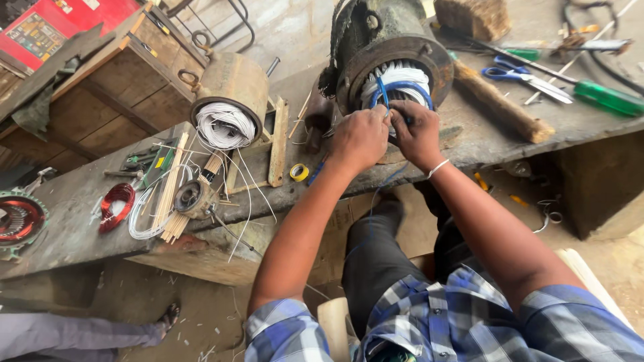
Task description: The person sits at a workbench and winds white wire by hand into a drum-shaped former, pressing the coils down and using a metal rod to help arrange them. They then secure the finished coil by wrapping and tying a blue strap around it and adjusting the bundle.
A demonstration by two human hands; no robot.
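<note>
Nearest the camera is a blue, white and grey checked cotton shirt (443,322), its short sleeves ending above two bare forearms that reach forward over dark trousers (376,255). The left hand (360,139) and the right hand (417,134) meet side by side, touching, at the open mouth of a large round grey-green metal motor housing (376,33) that lies on its side on the grey, worn worktop (67,201). Both hands are curled with fingers pinched on a thin blue insulated wire (402,86), which loops over the bundle of white windings (399,74) inside the housing; a strand of the same blue wire hangs down between the arms. A thin white band (437,167) sits on the right wrist.

Left of the hands stands a smaller brown metal cylinder stuffed with white wire coils (228,107), resting against a wooden frame. Near it lie a small yellow tape roll (299,172), a bundle of pale wooden sticks (176,194), and a red coil of wire (117,205). Right of the motor, well apart from the hands, lie blue-handled scissors (516,72), a green-handled screwdriver (607,97) and a rough wooden-handled tool (500,104). At lower left, another person's sandalled foot (168,316) rests on the floor.
</note>
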